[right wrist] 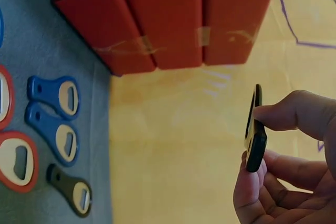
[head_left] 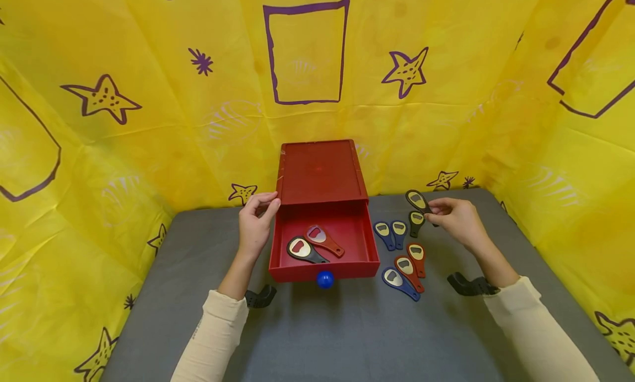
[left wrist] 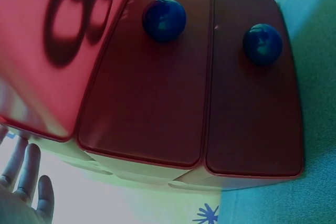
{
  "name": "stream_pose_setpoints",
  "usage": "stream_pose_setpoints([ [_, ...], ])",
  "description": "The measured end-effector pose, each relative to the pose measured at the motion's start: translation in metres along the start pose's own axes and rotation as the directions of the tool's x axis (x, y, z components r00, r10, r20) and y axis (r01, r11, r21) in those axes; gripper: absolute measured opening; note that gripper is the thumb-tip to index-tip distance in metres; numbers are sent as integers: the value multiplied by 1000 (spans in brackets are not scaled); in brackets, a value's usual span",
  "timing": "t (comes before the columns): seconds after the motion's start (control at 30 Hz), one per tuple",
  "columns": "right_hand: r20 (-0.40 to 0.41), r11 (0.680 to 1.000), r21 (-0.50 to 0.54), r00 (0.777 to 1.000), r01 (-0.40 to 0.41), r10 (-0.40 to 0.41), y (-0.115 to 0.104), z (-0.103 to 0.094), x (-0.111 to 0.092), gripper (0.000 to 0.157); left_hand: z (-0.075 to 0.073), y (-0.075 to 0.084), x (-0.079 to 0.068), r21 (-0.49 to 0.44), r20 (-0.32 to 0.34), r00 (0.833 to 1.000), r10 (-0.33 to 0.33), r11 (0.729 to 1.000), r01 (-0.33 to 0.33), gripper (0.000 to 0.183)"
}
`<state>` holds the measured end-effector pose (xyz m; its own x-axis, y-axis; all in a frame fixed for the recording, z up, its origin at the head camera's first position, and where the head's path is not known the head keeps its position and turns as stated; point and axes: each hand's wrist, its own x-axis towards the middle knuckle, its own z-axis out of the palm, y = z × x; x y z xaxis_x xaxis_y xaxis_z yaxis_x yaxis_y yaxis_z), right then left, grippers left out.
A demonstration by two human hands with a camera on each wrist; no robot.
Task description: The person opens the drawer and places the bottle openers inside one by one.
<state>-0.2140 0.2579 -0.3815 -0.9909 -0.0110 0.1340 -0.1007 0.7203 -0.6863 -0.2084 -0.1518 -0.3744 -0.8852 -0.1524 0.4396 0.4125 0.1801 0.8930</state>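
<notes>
My right hand [head_left: 460, 219] pinches a black bottle opener [head_left: 415, 200] by its handle end, above the table's right side. In the right wrist view the bottle opener [right wrist: 255, 142] appears edge-on between thumb and fingers. My left hand [head_left: 254, 227] rests its fingertips by the left edge of a red drawer unit [head_left: 319, 172]; the left wrist view shows its fingers [left wrist: 29, 169] nearly straight. The unit's top drawer [head_left: 292, 273] is pulled out. Inside lie a black bottle opener [head_left: 301, 249] and a red bottle opener [head_left: 323, 240].
Right of the drawer lie several bottle openers: blue ones [head_left: 401, 283], red ones [head_left: 408, 267] and a black one [head_left: 415, 221]. Two closed drawers [left wrist: 144, 93] sit below the pulled-out one. Yellow patterned cloth [head_left: 198, 95] walls the grey table [head_left: 317, 338] at the back and sides.
</notes>
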Motion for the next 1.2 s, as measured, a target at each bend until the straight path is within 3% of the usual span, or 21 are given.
stream_pose_setpoints([
  [0.6, 83, 994, 26, 991, 102, -104, -59, -2, 5, 33, -3, 14, -1, 74, -6, 996, -85, 994, 86, 29],
  [0.8, 79, 983, 40, 980, 178, -180, -80, -3, 3, 31, -3, 22, -1, 97, -10, 995, -103, 990, 103, 29],
  [1.0, 95, 974, 56, 970, 218, -222, -100, -4, -3, 29, -2, 21, 0, 105, -7, 994, -112, 988, 112, 28],
  [1.2, 151, 957, 67, 945, 283, -290, -117, -3, -8, 28, -2, 20, 0, 87, -2, 994, -106, 991, 106, 29],
])
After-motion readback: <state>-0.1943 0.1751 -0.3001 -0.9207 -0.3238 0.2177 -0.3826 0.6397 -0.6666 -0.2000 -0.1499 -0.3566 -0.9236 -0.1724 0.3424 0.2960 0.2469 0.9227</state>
